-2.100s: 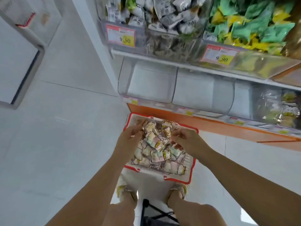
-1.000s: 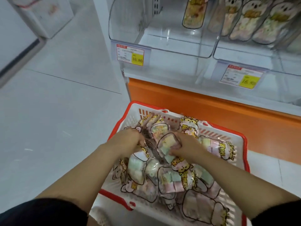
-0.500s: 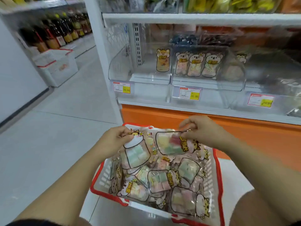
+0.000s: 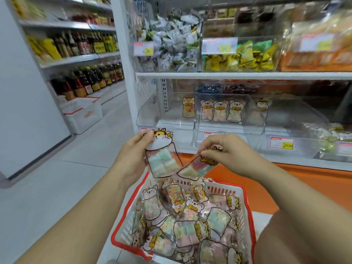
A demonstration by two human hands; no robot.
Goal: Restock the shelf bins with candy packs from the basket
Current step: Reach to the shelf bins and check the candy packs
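my left hand (image 4: 133,157) pinches a candy pack (image 4: 162,162) by its top, my right hand (image 4: 228,153) a second pack (image 4: 198,167), both raised over the basket (image 4: 248,210), ready for the far bins (image 4: 150,115).

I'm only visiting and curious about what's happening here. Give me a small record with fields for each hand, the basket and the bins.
Left hand: holds one candy pack by its cat-faced top
Right hand: pinches a second pack by its top
Basket: red-rimmed, under the hands, many packs inside
Left bin: one pack standing at the back
Next bin: three packs side by side
Stage: both held packs above the basket, not yet in a bin
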